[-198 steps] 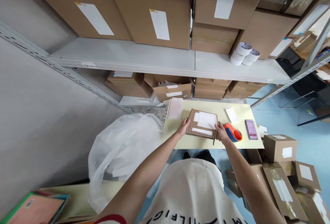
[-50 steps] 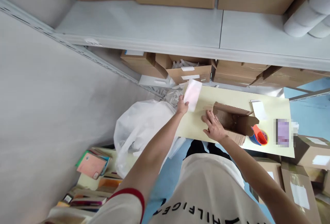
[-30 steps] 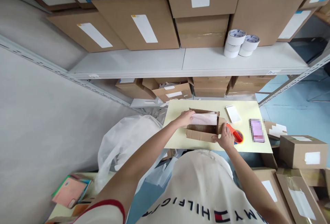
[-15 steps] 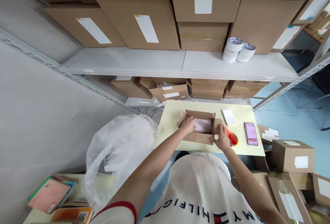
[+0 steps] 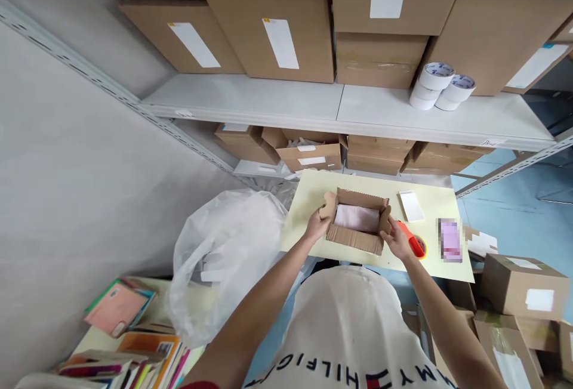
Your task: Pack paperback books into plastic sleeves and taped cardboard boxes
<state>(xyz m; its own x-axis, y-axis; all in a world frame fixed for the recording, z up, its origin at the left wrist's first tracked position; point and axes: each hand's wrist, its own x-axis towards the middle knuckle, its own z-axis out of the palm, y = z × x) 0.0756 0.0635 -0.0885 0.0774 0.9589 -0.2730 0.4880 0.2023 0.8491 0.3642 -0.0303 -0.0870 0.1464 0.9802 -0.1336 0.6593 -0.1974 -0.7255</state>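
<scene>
An open cardboard box (image 5: 353,238) sits on the pale yellow table with its flaps spread out. Inside it lies a pale pinkish-white wrapped bundle (image 5: 357,218). My left hand (image 5: 317,226) grips the box at its left end, by the side flap. At the opposite end, my right hand (image 5: 396,240) holds the right side near its flap, fingers curled against the cardboard. Just beside my right hand lies an orange-red tape dispenser (image 5: 412,240) with a roll of tape in it.
On the table (image 5: 308,195) are a white pad (image 5: 411,206) and a blurred purple item (image 5: 450,240). A plastic bag (image 5: 224,222) bulges at the left. Tape rolls (image 5: 432,85) and boxes fill the shelf (image 5: 277,99); more boxes (image 5: 523,287) are stacked at right.
My left hand has come out of the box from the bundle and moved to the left end flap. My right hand stays at the right end. The view has shifted.
</scene>
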